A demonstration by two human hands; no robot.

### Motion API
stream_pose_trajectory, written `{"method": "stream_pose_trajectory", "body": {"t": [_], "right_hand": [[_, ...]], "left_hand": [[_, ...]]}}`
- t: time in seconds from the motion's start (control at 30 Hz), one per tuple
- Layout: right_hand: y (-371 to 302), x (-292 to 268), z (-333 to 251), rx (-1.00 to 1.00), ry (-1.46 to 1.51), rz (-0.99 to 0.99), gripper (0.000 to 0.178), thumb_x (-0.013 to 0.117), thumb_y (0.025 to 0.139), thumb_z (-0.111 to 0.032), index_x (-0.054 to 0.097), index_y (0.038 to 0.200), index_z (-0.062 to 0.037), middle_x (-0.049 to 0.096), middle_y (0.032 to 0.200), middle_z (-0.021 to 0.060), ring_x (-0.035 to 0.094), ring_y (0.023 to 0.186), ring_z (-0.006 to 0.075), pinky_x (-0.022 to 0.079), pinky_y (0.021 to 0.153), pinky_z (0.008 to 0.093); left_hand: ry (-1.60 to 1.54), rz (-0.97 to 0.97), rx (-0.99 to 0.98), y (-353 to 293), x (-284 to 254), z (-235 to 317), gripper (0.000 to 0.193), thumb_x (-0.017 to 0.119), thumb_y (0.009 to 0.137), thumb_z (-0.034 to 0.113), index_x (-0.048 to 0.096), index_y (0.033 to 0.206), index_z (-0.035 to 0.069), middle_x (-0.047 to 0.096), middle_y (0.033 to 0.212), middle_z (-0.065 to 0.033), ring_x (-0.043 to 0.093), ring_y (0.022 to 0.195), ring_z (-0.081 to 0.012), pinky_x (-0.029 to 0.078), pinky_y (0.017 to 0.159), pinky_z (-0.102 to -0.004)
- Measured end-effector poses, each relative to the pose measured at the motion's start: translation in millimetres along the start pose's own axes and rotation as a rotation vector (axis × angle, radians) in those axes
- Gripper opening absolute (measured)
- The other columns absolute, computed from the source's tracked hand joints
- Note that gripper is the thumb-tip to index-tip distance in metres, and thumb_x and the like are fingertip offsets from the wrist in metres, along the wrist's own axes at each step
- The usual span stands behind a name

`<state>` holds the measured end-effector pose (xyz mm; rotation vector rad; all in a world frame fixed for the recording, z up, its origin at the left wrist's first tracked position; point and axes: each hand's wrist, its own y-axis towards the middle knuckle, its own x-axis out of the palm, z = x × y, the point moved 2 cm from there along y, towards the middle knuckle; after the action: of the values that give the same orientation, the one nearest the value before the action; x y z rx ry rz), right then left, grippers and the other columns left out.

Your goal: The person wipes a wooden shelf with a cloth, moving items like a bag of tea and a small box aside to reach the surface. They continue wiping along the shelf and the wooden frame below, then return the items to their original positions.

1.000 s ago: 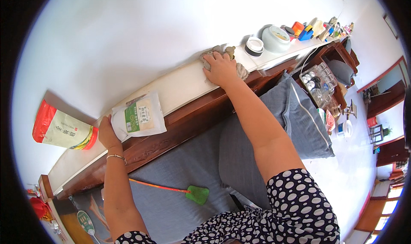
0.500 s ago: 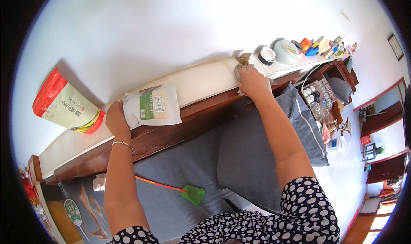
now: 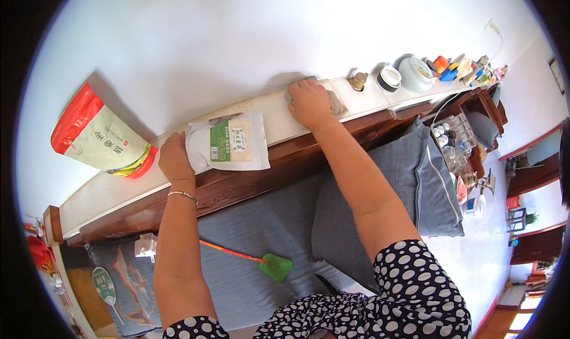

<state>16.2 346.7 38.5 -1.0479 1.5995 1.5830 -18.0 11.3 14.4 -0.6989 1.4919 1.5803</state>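
On the pale ledge along the wall, my right hand (image 3: 310,105) presses down on a greyish-brown cloth (image 3: 337,103), most of which is hidden under the palm. My left hand (image 3: 176,159) grips the left edge of a white and green pouch (image 3: 228,142), which leans out over the ledge's front edge. Left of that hand stands a larger red and cream pouch (image 3: 105,134), tilted against the wall. A small brownish-gold figurine (image 3: 358,81) sits just right of the cloth.
Right along the ledge (image 3: 261,98) stand a black-and-white round jar (image 3: 389,78), a white bowl (image 3: 415,73) and several small colourful items. Below is a grey sofa seat with a cushion (image 3: 347,220), a green fly swatter (image 3: 276,267) and a hand fan (image 3: 104,287).
My right hand has slid left along the ledge with the cloth, away from the figurine. My left hand stays at the white and green pouch. The whole view has shifted slightly.
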Motion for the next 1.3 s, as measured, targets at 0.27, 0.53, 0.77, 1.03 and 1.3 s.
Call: {"method": "stream_pose_trajectory", "body": {"t": [0.27, 0.53, 0.77, 1.03, 1.3], "right_hand": [[-1, 4, -52, -0.091, 0.289, -0.009, 0.016, 0.062, 0.074, -0.017, 0.064, 0.089, -0.0117, 0.064, 0.094, 0.0073, 0.057, 0.097, 0.0269, 0.048, 0.081, 0.04], [-20, -39, 54, 0.153, -0.051, -0.178, 0.02, 0.056, 0.081, -0.016, 0.063, 0.1, -0.0142, 0.063, 0.108, 0.0059, 0.056, 0.107, 0.0254, 0.047, 0.085, 0.0429], [-9, -9, 19, 0.109, 0.006, -0.069, 0.016, 0.058, 0.079, -0.017, 0.066, 0.093, -0.0127, 0.065, 0.103, 0.0059, 0.057, 0.103, 0.0252, 0.046, 0.082, 0.0427], [-4, -15, -24, -0.093, 0.131, -0.199, 0.023, 0.061, 0.077, -0.014, 0.065, 0.099, -0.0161, 0.064, 0.104, 0.0046, 0.056, 0.104, 0.0235, 0.044, 0.087, 0.0417], [-14, -51, 39, 0.261, -0.019, -0.36, 0.031, 0.059, 0.081, -0.015, 0.063, 0.112, -0.0198, 0.063, 0.11, 0.0038, 0.055, 0.109, 0.0236, 0.044, 0.09, 0.0425]], "left_hand": [[-0.02, 0.038, 0.046, -1, 7, -2, 0.026, 0.051, 0.093, 0.03, 0.052, 0.078, 0.009, 0.06, 0.079, -0.0107, 0.059, 0.078, -0.0314, 0.047, 0.063, -0.0446], [-0.049, 0.019, 0.015, 1, -2, -3, 0.027, 0.052, 0.092, 0.03, 0.052, 0.077, 0.008, 0.06, 0.079, -0.012, 0.059, 0.077, -0.0321, 0.046, 0.063, -0.0451], [-0.023, 0.014, 0.016, 0, -1, 2, 0.028, 0.051, 0.093, 0.03, 0.052, 0.077, 0.008, 0.06, 0.079, -0.0121, 0.059, 0.077, -0.0329, 0.046, 0.062, -0.0459], [-0.001, -0.002, 0.015, 2, 1, -1, 0.029, 0.049, 0.095, 0.031, 0.052, 0.079, 0.007, 0.061, 0.079, -0.0123, 0.06, 0.078, -0.0329, 0.047, 0.064, -0.0466], [-0.01, 0.016, 0.026, 0, -3, -5, 0.028, 0.05, 0.094, 0.032, 0.053, 0.079, 0.008, 0.062, 0.08, -0.012, 0.06, 0.078, -0.0324, 0.047, 0.062, -0.0459]]}}
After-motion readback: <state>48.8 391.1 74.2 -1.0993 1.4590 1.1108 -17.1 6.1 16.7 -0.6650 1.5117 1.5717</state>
